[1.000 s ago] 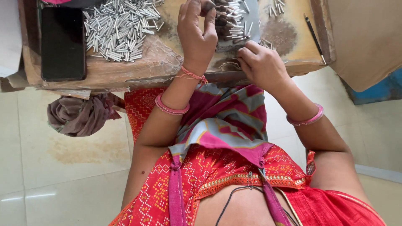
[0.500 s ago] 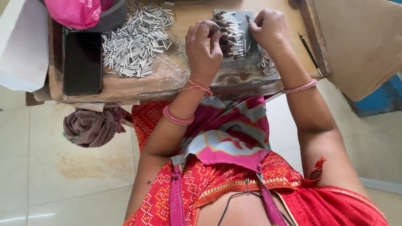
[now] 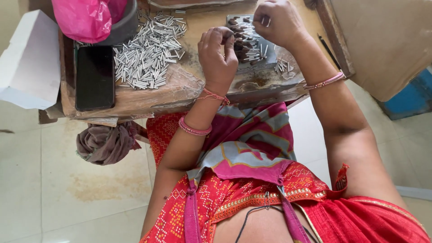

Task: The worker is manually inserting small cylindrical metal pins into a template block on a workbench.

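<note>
small metal tubes at the block

my left hand [image 3: 218,56] is curled over the near left edge of the dark block [image 3: 245,42] on the worn wooden table [image 3: 180,90], fingers bent in together with the tips pressed close against the block's side; i cannot tell whether they pinch anything. my right hand [image 3: 274,22] sits over the far right of the block, thumb and forefinger pinched on one short silver tube [image 3: 265,20].

the block is the one holder in use: its top is studded with short silver tubes and dark brownish bits, some standing, some lying across it. a few loose tubes [image 3: 282,66] lie on the table just right of it, near the edge.

to the left of my left hand, a big heap of the same silver tubes [image 3: 148,51] is spread flat on the table. at the far left a dark round bowl [image 3: 128,24] holds a crumpled pink plastic bag [image 3: 85,18], which spills over its rim. a black phone [image 3: 94,76] lies face up near the left edge, beside the heap. a white open box [image 3: 29,63] sits off the table's left side; i cannot see inside it. a brown cloth [image 3: 105,144] hangs below the table's near edge, over the pale tiled floor [image 3: 67,193].
</note>
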